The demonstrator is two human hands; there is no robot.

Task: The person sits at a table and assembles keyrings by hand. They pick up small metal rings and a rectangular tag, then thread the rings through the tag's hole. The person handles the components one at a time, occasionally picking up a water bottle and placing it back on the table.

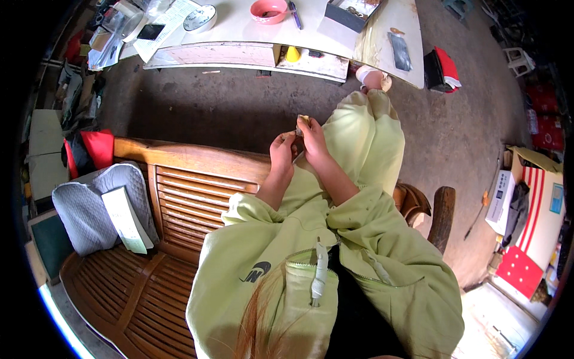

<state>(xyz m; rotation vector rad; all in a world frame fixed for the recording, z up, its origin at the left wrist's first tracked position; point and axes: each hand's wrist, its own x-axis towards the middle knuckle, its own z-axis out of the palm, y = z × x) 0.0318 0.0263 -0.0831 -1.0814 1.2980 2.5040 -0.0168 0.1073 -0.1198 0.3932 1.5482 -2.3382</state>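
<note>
Yellowish-tan little piece (304,119) sits up in the right hand (315,143), fingers pinching it; left hand (281,152) has fingers curled just beside, can't tell if they're gripping. Probably light, stiffish, so I'd grab the edges.

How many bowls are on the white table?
2: a white patterned bowl toward the left, and a pink bowl to its right. Others may be hidden in the clutter at the left end of the table.
</note>
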